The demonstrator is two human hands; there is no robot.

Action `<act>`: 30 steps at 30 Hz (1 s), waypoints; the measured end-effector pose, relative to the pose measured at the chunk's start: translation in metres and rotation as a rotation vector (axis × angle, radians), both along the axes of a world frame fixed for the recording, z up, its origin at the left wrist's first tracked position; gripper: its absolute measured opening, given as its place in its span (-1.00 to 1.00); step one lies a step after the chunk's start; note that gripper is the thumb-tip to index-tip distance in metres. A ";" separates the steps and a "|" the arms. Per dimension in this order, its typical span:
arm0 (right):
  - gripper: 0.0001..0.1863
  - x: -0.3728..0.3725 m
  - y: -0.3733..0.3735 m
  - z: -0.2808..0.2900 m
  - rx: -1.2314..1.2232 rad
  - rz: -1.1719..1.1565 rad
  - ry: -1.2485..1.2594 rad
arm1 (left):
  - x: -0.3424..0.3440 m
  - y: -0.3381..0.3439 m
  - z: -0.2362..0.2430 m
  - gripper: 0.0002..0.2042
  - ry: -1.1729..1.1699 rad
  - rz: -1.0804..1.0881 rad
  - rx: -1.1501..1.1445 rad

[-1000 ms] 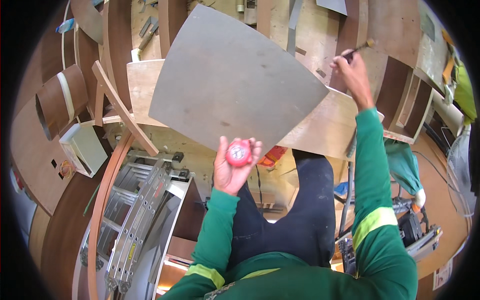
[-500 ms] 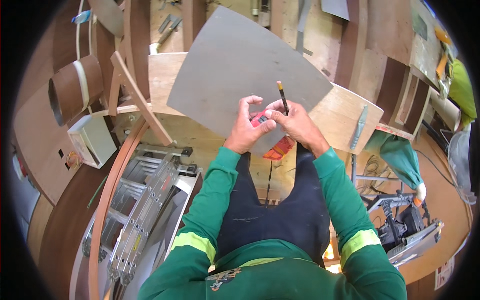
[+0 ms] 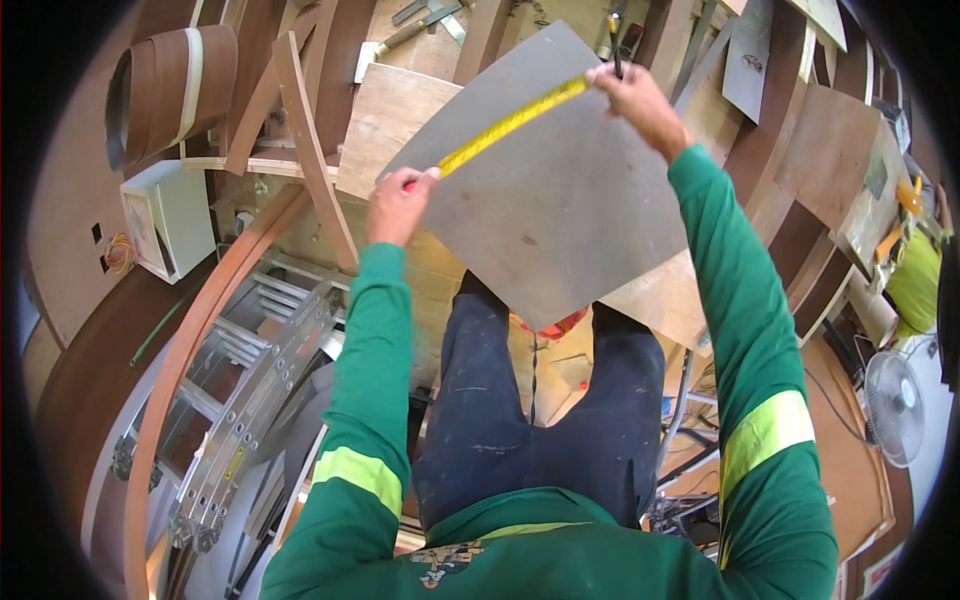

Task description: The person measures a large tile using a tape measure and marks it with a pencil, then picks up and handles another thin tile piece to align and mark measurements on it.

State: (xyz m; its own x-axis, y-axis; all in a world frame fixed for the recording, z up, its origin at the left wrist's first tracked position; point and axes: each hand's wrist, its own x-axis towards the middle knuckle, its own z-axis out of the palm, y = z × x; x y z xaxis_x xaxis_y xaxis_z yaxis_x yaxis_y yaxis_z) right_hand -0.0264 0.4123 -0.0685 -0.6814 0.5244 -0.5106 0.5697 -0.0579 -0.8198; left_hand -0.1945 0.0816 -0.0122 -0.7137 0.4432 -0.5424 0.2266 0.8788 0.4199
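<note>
A yellow tape measure [image 3: 512,122] is stretched between my hands over a grey, four-sided sheet [image 3: 560,220]. At the sheet's left edge, my left hand [image 3: 401,203] is closed around the tape's red case, of which only a little shows. My right hand [image 3: 637,103] pinches the far end of the blade near the sheet's upper corner. A dark pencil [image 3: 614,45] also sticks up from the right hand's fingers. The sheet rests on a pale curved wooden board [image 3: 395,110], its near corner pointing toward my legs.
An aluminium ladder [image 3: 250,400] and a curved wooden strip [image 3: 190,370] lie at the left. A rolled brown sheet [image 3: 170,85] stands beyond a white box [image 3: 170,220]. At the far right is a fan [image 3: 893,395]. Hand tools [image 3: 410,35] lie at the back.
My hands have moved apart and forward, and the tape is now drawn out between them. The view has shifted, so the sheet appears farther right and turned.
</note>
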 end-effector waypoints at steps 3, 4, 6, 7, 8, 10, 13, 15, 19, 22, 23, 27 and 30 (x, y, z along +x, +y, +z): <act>-0.65 -0.043 0.041 -0.024 0.004 -0.017 -0.076 | -0.031 -0.015 -0.012 -0.54 -0.006 0.116 -0.158; -0.66 -0.054 0.046 -0.029 0.042 -0.018 -0.114 | -0.037 -0.016 -0.015 -0.53 0.015 0.122 -0.175; -0.67 -0.075 0.052 -0.044 0.118 -0.020 -0.192 | -0.047 -0.012 -0.023 -0.53 0.048 0.097 -0.216; -0.69 -0.081 0.054 -0.053 0.270 -0.053 -0.159 | -0.048 -0.003 -0.028 -0.53 0.053 0.067 -0.238; -0.71 -0.078 0.068 -0.057 0.252 -0.011 -0.259 | -0.047 0.007 -0.033 -0.53 0.057 0.036 -0.258; -0.72 -0.087 0.055 -0.056 0.069 -0.147 -0.201 | -0.052 0.003 -0.041 -0.54 0.129 0.053 -0.282; -0.71 -0.089 0.049 -0.050 0.027 -0.198 -0.157 | -0.054 -0.006 -0.046 -0.54 0.146 0.082 -0.284; -0.78 -0.087 0.051 -0.048 -0.032 -0.187 -0.155 | -0.052 -0.008 -0.048 -0.54 0.112 0.121 -0.276; -0.69 -0.087 0.058 -0.043 -0.005 -0.047 -0.268 | -0.049 -0.013 -0.044 -0.54 0.041 0.185 -0.265; -0.69 -0.091 0.050 -0.038 -0.054 -0.010 -0.283 | -0.045 -0.018 -0.042 -0.54 0.040 0.200 -0.277; -0.70 -0.092 0.044 -0.036 -0.053 -0.021 -0.288 | -0.043 -0.020 -0.041 -0.54 0.044 0.205 -0.283; -0.70 -0.082 0.031 -0.026 -0.047 -0.031 -0.279 | -0.038 -0.028 -0.039 -0.54 0.064 0.213 -0.291; -0.69 -0.068 0.021 -0.025 -0.053 -0.030 -0.267 | -0.033 -0.030 -0.037 -0.56 0.090 0.220 -0.292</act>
